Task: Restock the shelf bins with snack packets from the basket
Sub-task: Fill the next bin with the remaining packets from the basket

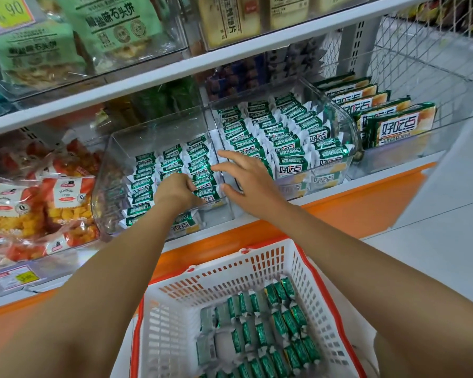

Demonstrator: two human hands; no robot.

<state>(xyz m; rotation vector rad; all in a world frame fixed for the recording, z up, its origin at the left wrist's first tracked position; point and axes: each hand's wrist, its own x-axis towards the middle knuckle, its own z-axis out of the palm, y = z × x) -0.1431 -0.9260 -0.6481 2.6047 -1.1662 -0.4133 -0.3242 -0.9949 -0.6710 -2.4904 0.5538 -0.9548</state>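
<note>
The step in hand is setting packets (pixel 172 156) into the left bin (pixel 112 165) on the shelf. The left hand (pixel 175 193) is down inside that bin at its near middle, seen from the back, with the fingers curled into the rows of green packets. It looks to be gripping a few and tucking them upright, though the fingertips are hidden. The right hand (pixel 247 184) is spread wide with straight fingers and holds nothing. It lies over the wall between the left bin and the right bin (pixel 348 137), its thumb near the left bin's near right corner; I cannot tell whether it touches the plastic.

The left bin is partly filled: three rows run from far to near, and there is bare room at the far end. The right bin looks full. The basket (pixel 303 268) sits near and below the shelf, and many more packets (pixel 279 323) lie flat on its floor, so I judge the job well short of done.

Next move, as I judge it: let go once the row stands firm, then reach down to the basket for another handful. Packets must go in with the same facing, pushed snug so the row does not topple
</note>
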